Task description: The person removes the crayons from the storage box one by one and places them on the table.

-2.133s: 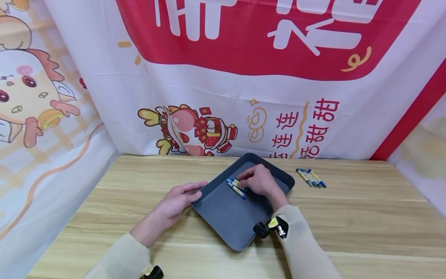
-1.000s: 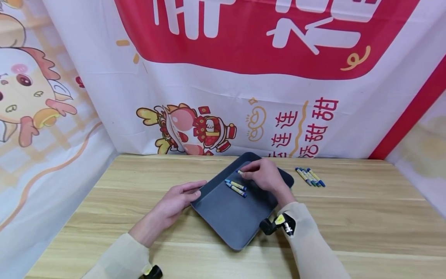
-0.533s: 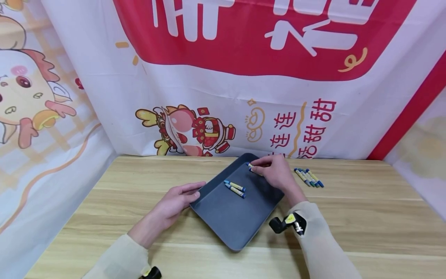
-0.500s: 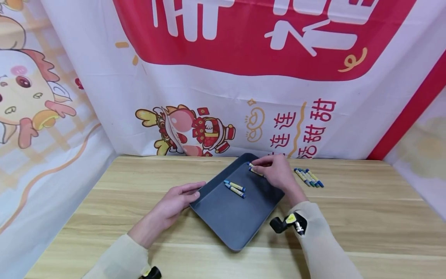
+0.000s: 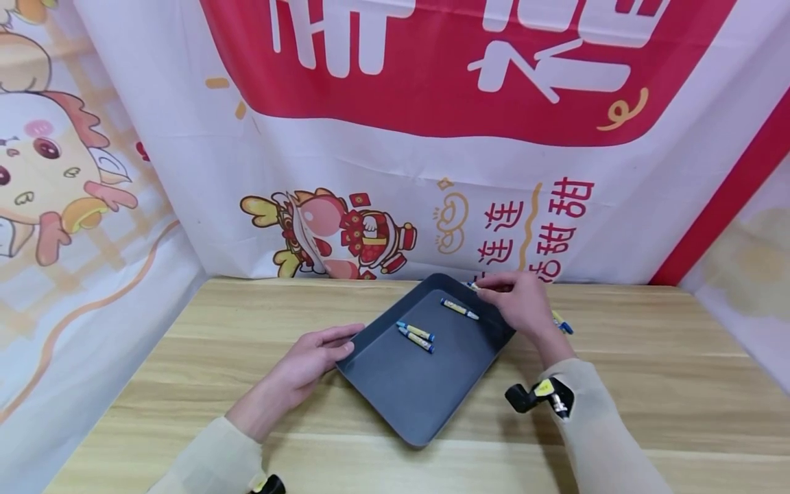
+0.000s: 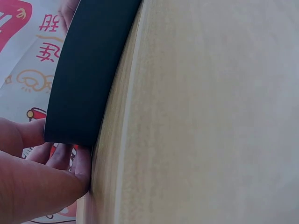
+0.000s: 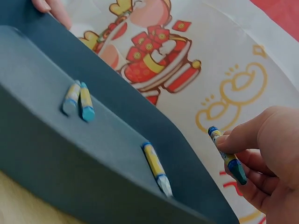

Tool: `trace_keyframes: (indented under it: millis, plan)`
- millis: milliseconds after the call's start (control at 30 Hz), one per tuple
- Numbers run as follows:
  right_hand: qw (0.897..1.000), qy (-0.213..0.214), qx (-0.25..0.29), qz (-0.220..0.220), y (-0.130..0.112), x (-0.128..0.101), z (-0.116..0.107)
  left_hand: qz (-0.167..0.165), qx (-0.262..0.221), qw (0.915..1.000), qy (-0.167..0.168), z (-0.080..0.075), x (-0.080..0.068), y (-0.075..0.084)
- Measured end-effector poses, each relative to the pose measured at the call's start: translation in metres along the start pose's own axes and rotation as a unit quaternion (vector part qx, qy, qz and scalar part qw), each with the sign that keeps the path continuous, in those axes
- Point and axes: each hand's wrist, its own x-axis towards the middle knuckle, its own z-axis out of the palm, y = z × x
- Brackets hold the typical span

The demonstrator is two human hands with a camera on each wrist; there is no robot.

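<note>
A dark grey tray (image 5: 395,398) lies at an angle on the wooden table (image 5: 648,384). Two blue-and-yellow crayons (image 5: 415,335) lie side by side in it, and a third crayon (image 5: 459,309) lies alone nearer its far corner. My right hand (image 5: 484,291) hovers over the tray's far right rim and pinches another crayon (image 7: 227,157) between thumb and fingers. My left hand (image 5: 336,343) rests with straight fingers (image 6: 60,161) against the tray's left corner (image 6: 70,135). The right wrist view shows the pair of crayons (image 7: 78,99) and the single one (image 7: 156,168) inside the tray.
More crayons (image 5: 563,324) lie on the table right of the tray, mostly hidden behind my right hand. A printed banner (image 5: 395,171) closes off the table at the back and at both sides.
My right hand has moved from the tray's middle back and right to its far rim with a crayon. One crayon now lies alone in the tray's far part. The left hand stayed.
</note>
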Motion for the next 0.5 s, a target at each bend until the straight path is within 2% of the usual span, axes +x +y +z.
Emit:
trace_keyframes:
  millis: [300,500]
  plan:
    - [0.999,0.021,-0.023,0.024,0.025,-0.005,-0.022,-0.007,-0.003,1.0,0.003,0.0,0.001,-0.001]
    - [0.998,0.045,-0.042,0.021,0.042,-0.007,-0.038,-0.003,0.0,1.0,-0.001,0.0,0.0,-0.001]
